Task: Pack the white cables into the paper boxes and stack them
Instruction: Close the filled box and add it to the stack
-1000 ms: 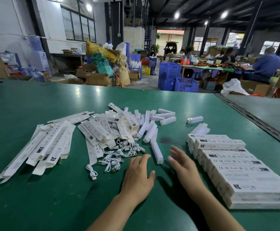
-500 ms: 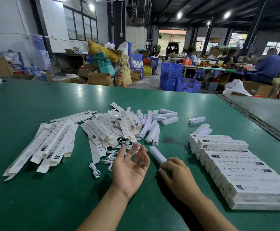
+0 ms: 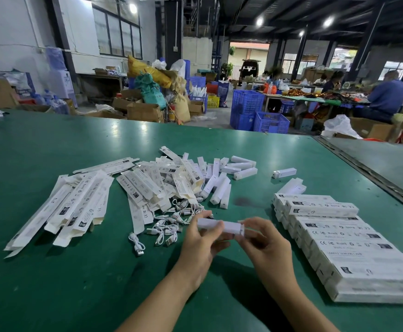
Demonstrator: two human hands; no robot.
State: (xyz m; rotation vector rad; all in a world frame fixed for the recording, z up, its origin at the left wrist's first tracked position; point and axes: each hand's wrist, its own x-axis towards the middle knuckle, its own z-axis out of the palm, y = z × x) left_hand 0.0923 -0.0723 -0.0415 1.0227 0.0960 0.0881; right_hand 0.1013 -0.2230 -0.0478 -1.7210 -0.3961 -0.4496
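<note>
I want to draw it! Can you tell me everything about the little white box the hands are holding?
The small white box is long, slim and plain, like thin card. It lies level above the green table. The left hand curls round its left end; the right hand pinches its right end, where a flap seems open. Its inside is hidden.

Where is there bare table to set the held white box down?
Green table is bare at the near edge, below the flat boxes, left of the left hand; also between the folded boxes and stacked boxes. The cable pile is crowded.
</note>
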